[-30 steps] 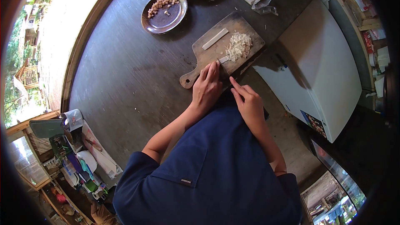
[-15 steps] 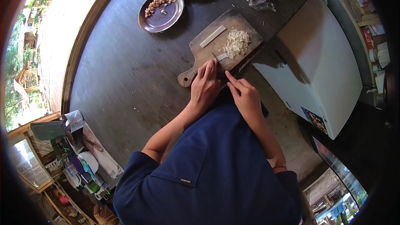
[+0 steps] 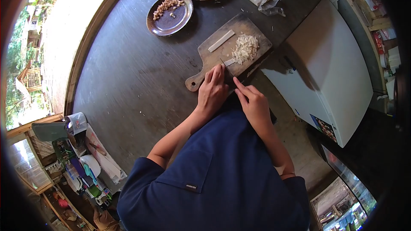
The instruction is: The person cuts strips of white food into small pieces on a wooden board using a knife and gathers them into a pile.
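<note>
At this step we are slicing with a knife [image 3: 228, 69] on a wooden cutting board [image 3: 208, 63], where a short pale strip piece [image 3: 230, 62] is lying flat just beside the blade, near a heap of pale shreds [image 3: 245, 48]. For even cuts, we should be setting the blade square across the work, drawing it through in short strokes and matching each slice to the last in thickness. We should also be tucking the fingertips of the left hand [image 3: 212, 89] behind the knuckles, because they are resting very close to the edge and a slip could be catching them. The uncut long strip [image 3: 221, 41] is lying farther up the board, apart from both hands. As to the grip, our left hand is bunching its fingers together and pressing down at the near side of the blade; they are covering whatever is underneath, so we are not able to tell how firmly they are pinching it. Our right hand [image 3: 255, 102] is closing around the knife, with the index finger reaching out toward the blade and the thumb lying alongside; the handle is hiding in the palm, so we are judging this hold from the finger posture.
</note>
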`<control>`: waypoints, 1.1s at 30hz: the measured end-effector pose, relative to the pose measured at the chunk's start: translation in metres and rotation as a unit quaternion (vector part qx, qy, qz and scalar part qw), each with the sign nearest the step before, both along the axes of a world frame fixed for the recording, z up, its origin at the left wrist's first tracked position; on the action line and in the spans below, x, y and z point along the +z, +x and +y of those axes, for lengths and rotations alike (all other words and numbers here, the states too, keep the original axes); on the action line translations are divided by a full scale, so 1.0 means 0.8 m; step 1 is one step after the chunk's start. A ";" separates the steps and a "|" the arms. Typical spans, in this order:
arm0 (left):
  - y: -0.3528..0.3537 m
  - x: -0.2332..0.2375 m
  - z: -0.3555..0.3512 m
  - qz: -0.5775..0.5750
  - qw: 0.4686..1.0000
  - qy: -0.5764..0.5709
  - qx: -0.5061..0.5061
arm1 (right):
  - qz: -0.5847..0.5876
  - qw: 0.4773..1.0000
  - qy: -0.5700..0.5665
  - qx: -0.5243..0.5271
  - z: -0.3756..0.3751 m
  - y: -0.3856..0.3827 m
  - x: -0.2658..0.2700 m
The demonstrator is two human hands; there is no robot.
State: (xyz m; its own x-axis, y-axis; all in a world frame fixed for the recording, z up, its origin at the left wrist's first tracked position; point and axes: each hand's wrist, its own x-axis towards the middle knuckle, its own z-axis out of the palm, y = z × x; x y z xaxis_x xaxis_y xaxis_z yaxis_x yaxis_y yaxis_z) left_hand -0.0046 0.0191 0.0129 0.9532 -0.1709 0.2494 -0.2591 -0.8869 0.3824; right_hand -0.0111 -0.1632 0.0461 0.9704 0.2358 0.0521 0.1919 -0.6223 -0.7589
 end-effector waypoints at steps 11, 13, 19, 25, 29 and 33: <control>-0.001 0.002 -0.002 0.001 1.000 0.018 0.003 | 0.001 1.000 0.016 -0.001 0.001 0.005 -0.009; -0.001 -0.002 0.001 0.007 1.000 0.006 -0.002 | 0.007 1.000 0.003 0.001 -0.004 -0.004 -0.003; -0.001 -0.005 -0.001 -0.010 1.000 0.013 0.001 | 0.021 1.000 -0.010 0.000 -0.007 -0.007 -0.007; 0.000 -0.003 0.001 -0.021 0.999 0.029 -0.012 | 0.013 1.000 -0.003 0.008 -0.004 -0.004 -0.004; -0.001 -0.003 -0.001 -0.016 1.000 0.015 -0.010 | 0.024 1.000 -0.004 0.003 -0.010 -0.013 -0.003; 0.000 -0.004 0.002 -0.011 1.000 0.010 -0.014 | 0.000 1.000 0.025 -0.002 0.000 0.000 -0.014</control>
